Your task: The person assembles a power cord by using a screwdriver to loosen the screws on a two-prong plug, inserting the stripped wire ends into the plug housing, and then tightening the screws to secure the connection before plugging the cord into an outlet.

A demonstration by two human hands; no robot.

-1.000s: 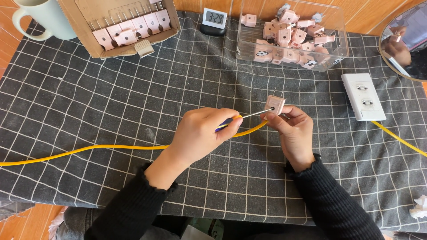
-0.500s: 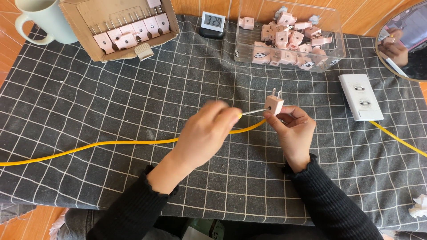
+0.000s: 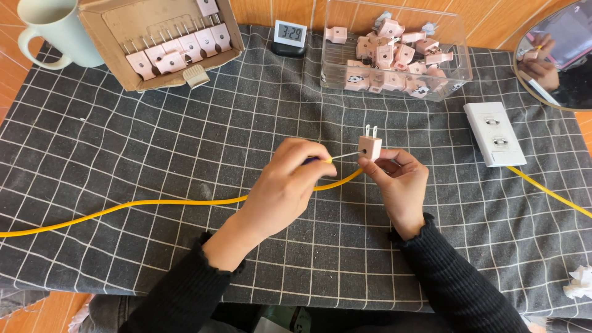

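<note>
My right hand (image 3: 399,185) pinches a small pink plug (image 3: 370,147), held upright with its two metal prongs pointing up. My left hand (image 3: 285,184) grips a small screwdriver (image 3: 342,156) with a yellow and dark handle; its thin metal shaft points at the side of the plug. A yellow cable (image 3: 142,206) runs under both hands across the grey checked cloth (image 3: 185,123) and ends at the plug.
A clear box (image 3: 456,61) of several pink plugs stands at the back right, a cardboard box (image 3: 98,28) with a row of plugs at the back left. A pale mug (image 3: 52,31), small digital clock (image 3: 290,34), white wall socket (image 3: 494,133), round mirror (image 3: 558,55) and crumpled tissue (image 3: 579,282) lie around.
The plug has been turned from tilted to upright, prongs up. Both hands shifted slightly, with the screwdriver tip staying at the plug.
</note>
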